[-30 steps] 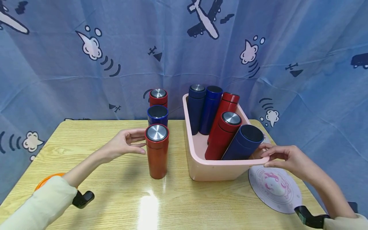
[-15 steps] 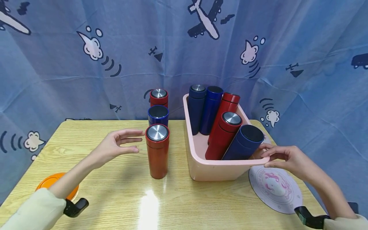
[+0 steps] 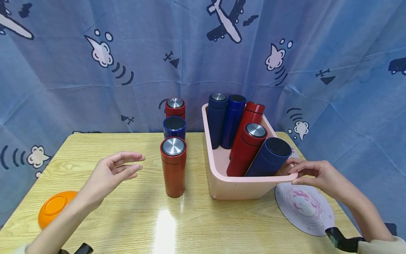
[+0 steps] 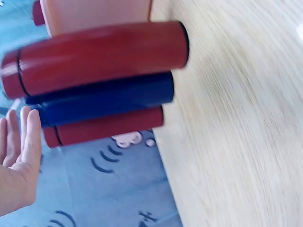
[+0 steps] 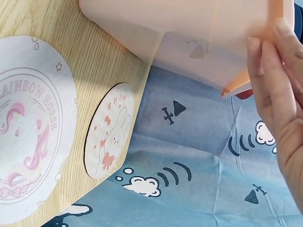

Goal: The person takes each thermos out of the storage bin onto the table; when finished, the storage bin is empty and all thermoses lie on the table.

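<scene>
My left hand [image 3: 111,173] is in the air left of a row of upright thermos bottles, apart from them, its fingers relaxed and holding nothing. Nearest in that row stands a red thermos [image 3: 173,173] with a silver lid top; behind it come a blue thermos [image 3: 174,127] and another red thermos [image 3: 175,107]. My right hand [image 3: 317,176] pinches the near right corner of a pink bin [image 3: 234,188]. Inside the bin lean several red and blue thermoses, among them a dark blue thermos [image 3: 269,158] close to the right hand and a red thermos [image 3: 245,151] beside it.
An orange bowl [image 3: 52,208] lies upside down at the table's left side, partly behind the left forearm. A round mat with a unicorn print [image 3: 306,211] is right of the bin, and a round rabbit-print mat [image 5: 110,132] lies beyond it. A blue curtain [image 3: 142,63] hangs behind the table.
My left hand has drawn back to the left and toward me, away from the nearest red thermos, uncovering more of the orange bowl. The right hand keeps its place on the bin.
</scene>
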`<state>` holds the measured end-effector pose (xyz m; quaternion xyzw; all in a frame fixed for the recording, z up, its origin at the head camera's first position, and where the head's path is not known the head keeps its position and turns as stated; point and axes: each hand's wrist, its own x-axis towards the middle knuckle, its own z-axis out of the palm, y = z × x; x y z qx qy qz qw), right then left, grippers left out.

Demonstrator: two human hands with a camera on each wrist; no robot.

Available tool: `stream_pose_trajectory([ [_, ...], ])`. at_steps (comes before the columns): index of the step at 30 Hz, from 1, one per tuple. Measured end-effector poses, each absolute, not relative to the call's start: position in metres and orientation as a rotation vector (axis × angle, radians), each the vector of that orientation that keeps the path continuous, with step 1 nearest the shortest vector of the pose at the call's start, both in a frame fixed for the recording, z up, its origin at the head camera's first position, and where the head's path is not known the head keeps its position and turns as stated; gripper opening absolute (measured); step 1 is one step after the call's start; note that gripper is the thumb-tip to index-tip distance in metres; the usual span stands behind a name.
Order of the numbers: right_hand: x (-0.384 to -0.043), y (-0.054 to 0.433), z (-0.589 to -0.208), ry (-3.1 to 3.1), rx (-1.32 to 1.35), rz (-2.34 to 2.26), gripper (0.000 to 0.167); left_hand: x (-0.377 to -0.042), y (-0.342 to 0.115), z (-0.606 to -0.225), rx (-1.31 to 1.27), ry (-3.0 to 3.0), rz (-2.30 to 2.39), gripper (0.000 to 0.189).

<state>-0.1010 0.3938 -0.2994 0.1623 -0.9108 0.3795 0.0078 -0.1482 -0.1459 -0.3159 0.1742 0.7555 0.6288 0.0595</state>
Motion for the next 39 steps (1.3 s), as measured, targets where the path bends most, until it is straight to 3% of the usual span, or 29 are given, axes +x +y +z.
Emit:
stream_pose_trajectory([
  [17,-0.102,0.394,-0.3,-2.825,0.561,1.228,0.02,-0.107,-0.073,-0.315,0.737,2.128,1.79,0.025],
  [39,-0.099,0.395,-0.301,-2.82,0.546,1.171,0.023,-0.144,0.093,-0.31,1.001,1.674,2.135,0.045],
])
